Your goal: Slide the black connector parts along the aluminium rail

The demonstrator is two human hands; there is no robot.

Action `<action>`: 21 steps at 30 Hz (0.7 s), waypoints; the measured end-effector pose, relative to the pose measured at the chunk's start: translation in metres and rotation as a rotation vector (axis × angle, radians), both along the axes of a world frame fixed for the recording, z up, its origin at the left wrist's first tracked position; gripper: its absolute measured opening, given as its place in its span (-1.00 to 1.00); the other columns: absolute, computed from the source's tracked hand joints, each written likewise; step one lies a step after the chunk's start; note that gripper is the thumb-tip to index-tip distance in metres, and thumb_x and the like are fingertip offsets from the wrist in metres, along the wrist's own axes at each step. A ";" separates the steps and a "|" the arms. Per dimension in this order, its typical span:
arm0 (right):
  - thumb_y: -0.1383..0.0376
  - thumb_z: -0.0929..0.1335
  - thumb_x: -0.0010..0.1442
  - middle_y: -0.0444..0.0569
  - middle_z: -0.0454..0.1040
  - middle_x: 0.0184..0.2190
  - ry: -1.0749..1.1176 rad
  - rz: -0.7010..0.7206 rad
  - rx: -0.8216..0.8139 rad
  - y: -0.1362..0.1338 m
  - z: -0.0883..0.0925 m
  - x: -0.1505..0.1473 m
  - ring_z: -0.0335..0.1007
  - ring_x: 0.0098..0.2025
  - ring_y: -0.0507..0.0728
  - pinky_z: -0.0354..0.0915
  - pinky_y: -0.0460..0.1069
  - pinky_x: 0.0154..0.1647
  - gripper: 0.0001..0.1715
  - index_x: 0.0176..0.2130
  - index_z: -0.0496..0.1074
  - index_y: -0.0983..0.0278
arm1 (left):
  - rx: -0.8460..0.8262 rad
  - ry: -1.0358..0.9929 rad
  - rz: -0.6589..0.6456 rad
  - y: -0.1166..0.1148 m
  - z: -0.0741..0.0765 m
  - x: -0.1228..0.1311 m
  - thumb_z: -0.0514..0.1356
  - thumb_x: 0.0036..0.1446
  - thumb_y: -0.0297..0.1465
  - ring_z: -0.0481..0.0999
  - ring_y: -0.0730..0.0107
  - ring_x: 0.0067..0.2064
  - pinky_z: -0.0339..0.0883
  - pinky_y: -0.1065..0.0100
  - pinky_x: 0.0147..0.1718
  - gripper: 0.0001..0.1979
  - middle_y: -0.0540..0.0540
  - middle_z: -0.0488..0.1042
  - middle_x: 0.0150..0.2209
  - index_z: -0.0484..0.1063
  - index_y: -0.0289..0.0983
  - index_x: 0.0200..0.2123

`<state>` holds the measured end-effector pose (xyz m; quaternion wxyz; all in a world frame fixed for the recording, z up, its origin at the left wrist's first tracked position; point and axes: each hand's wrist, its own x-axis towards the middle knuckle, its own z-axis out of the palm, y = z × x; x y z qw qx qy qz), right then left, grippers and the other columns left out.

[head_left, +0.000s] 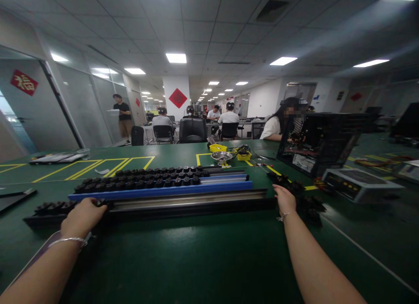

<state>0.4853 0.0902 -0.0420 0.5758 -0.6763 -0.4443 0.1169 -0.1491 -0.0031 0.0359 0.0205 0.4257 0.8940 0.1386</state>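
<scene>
A long black channel rail (196, 210) lies across the table in front of me, with a pale metal strip along its inside. Small black knob-like parts (54, 207) stand in a row at its left end. My left hand (83, 216) reaches over the rail there, fingers closed on a small black part (104, 203) at the end of that row. At the rail's right end, my right hand (285, 200) has its fingers closed together against the rail's end; its grip is partly hidden. Loose black parts (310, 206) lie just right of it.
Behind the rail lie a blue rail (163, 190) and further rows of black parts (144, 179). A metal bowl (221, 156), yellow bins (218, 148), an open computer case (322, 142) and a power supply (362, 185) stand beyond. A co-worker (272, 127) sits behind the case.
</scene>
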 end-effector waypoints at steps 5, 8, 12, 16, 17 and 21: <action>0.16 0.25 -0.08 -0.07 0.51 -0.26 -0.052 0.075 -0.092 -0.010 0.010 -0.022 0.38 -0.25 0.13 0.24 -0.02 -0.21 -0.61 -0.27 0.51 0.20 | -0.013 0.004 -0.034 0.004 0.001 -0.001 0.05 -0.13 -0.09 0.42 -0.03 -0.10 0.28 0.16 -0.24 -0.45 -0.32 0.42 -0.10 0.32 -0.31 -0.11; 0.18 0.25 -0.07 -0.06 0.50 -0.24 -0.077 0.083 -0.120 -0.014 0.014 -0.029 0.38 -0.24 0.13 0.23 -0.01 -0.20 -0.61 -0.25 0.50 0.19 | -0.020 -0.010 -0.067 0.005 0.004 0.001 0.06 -0.15 -0.10 0.43 -0.01 -0.12 0.28 0.19 -0.25 -0.48 -0.31 0.43 -0.13 0.35 -0.32 -0.16; 0.20 0.24 -0.06 -0.06 0.50 -0.24 -0.099 0.087 -0.133 -0.015 0.015 -0.029 0.38 -0.24 0.13 0.23 -0.01 -0.20 -0.60 -0.22 0.50 0.19 | -0.034 -0.032 -0.046 0.003 0.007 0.009 0.06 -0.13 -0.10 0.43 0.00 -0.12 0.29 0.21 -0.27 -0.47 -0.31 0.42 -0.11 0.33 -0.32 -0.13; 0.21 0.23 -0.05 -0.06 0.50 -0.23 -0.109 0.082 -0.137 -0.015 0.014 -0.028 0.37 -0.24 0.13 0.24 -0.02 -0.20 -0.58 -0.20 0.49 0.18 | -0.016 -0.041 0.001 -0.002 0.008 0.018 0.04 -0.11 -0.09 0.42 0.03 -0.09 0.29 0.24 -0.26 -0.42 -0.29 0.40 -0.08 0.29 -0.32 -0.07; 0.22 0.22 -0.05 -0.06 0.49 -0.23 -0.111 0.081 -0.137 -0.015 0.013 -0.028 0.37 -0.23 0.13 0.24 -0.02 -0.20 -0.58 -0.20 0.49 0.18 | -0.011 -0.048 0.008 -0.002 0.008 0.019 0.04 -0.11 -0.08 0.41 0.03 -0.08 0.29 0.24 -0.25 -0.41 -0.28 0.40 -0.07 0.29 -0.32 -0.05; 0.22 0.22 -0.05 -0.07 0.49 -0.24 -0.116 0.076 -0.154 -0.016 0.014 -0.029 0.37 -0.25 0.12 0.24 -0.02 -0.21 -0.57 -0.19 0.48 0.17 | 0.008 -0.065 0.016 -0.004 0.005 0.022 0.00 -0.10 -0.03 0.40 -0.06 -0.08 0.28 0.18 -0.27 -0.39 -0.27 0.39 -0.06 0.29 -0.27 -0.04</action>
